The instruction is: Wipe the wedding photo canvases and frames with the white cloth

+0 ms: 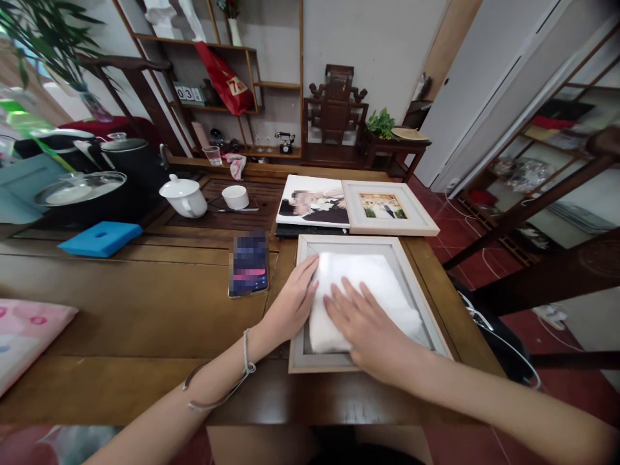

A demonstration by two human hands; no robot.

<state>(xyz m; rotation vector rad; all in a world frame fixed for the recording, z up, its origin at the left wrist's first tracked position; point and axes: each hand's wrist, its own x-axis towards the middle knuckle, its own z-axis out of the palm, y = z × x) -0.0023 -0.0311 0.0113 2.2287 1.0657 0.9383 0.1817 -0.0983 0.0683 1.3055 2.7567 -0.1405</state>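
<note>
A folded white cloth (378,271) lies on a picture frame (426,310) with a pale wooden border, near the table's front edge. My right hand (361,320) rests flat on the cloth with its fingers spread. At the frame's left side, my left hand (295,297) touches the cloth's left edge, its fingers stretched out. The middle of the picture inside the frame is hidden under the cloth. Behind it lie a photo canvas (314,200) and a second framed photo (382,210), side by side.
Left of the frame lies a phone (249,265). Farther left are a blue box-like object (101,239), a white lidded bowl (184,196), a small white cup (235,197) and a lidded pan (80,194). A pink patterned packet (31,336) sits at the table's left edge.
</note>
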